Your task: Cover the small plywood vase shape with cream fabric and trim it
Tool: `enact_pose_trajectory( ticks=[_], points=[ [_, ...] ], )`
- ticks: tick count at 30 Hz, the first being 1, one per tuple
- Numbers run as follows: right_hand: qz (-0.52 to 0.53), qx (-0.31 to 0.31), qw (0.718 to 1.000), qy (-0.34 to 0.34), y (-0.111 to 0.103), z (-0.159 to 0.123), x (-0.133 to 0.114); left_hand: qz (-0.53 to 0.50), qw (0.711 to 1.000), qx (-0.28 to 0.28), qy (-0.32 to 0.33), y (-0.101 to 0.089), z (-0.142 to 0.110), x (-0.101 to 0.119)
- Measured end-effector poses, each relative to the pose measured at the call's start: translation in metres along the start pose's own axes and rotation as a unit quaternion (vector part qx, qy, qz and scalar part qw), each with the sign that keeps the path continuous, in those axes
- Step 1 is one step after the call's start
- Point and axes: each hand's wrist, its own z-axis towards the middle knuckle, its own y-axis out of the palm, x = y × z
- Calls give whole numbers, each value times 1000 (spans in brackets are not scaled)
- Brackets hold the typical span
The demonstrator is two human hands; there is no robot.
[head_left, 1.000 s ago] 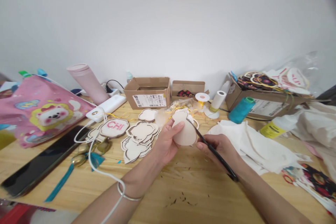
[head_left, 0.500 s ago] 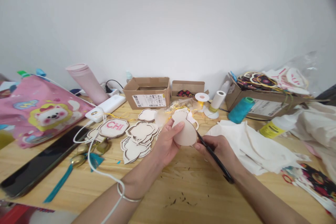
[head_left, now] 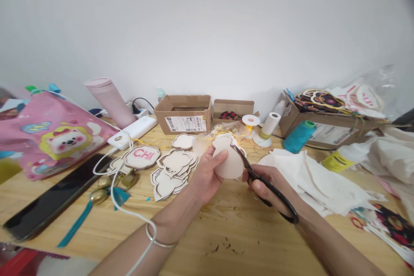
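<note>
My left hand [head_left: 208, 174] pinches a white gourd-shaped piece [head_left: 231, 166], thumb on its face and fingers behind. Black-handled scissors [head_left: 273, 196] are gripped in my right hand [head_left: 267, 183]. Their blades are parted and lie along the right edge of the piece, near its narrow upper part. Left of my hands lies a loose pile of white cloud-shaped pieces [head_left: 173, 161] with dark edges. A similar plaque [head_left: 142, 156] beside them carries pink "CHI" lettering.
Behind my hands stand an open cardboard box [head_left: 183, 114], thread spools [head_left: 250, 121] and a teal thread cone [head_left: 299, 136]. White cloth [head_left: 310, 181] lies to the right. A phone [head_left: 58, 196] and a white cable [head_left: 132, 211] crossing my left forearm are on the left.
The scissors have opened and their blades have come up along the gourd-shaped piece's right edge. My left hand keeps its hold. The whole view has shifted slightly.
</note>
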Motion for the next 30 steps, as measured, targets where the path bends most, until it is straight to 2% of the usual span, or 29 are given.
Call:
enact_pose_trajectory(
  ticks=[5,7,9,11,13,15,16,17,18,20,22,23,24,26,27,30],
  points=[
    [77,-4,997,33,-4,-4,3,22,1000,5,9,1,0,2],
    [112,17,992,58,-6,-3,1,76,996,19,38,1,0,5],
    [155,50,984,74,-6,-1,-2,175,979,26,100,1,0,8],
    [193,89,974,80,-5,2,-3,314,930,-6,190,1,-2,10],
    [214,122,966,77,-2,5,-1,452,844,-66,282,0,-3,10],
    [221,148,961,75,0,6,3,540,760,-108,346,-1,-4,8],
    [218,159,960,74,0,6,5,559,737,-114,363,-1,-5,7],
    [210,172,960,72,0,6,7,562,732,-110,368,-1,-5,6],
    [195,188,960,69,1,6,7,548,747,-95,364,-1,-5,5],
    [152,237,958,57,1,6,6,464,821,-44,330,-1,-4,2],
    [113,297,947,40,2,6,1,347,905,-13,244,-1,-2,-2],
    [100,318,942,34,2,6,-1,297,937,-13,186,-1,-2,-4],
    [89,330,939,32,3,6,-2,265,956,-20,124,0,-1,-7],
    [71,325,942,30,3,7,-3,254,966,-36,23,3,-1,-13],
    [61,316,946,30,3,7,-2,263,964,-37,-5,5,-1,-15],
    [34,290,956,27,-1,6,3,276,961,-18,-9,10,-2,-17]
  ],
)
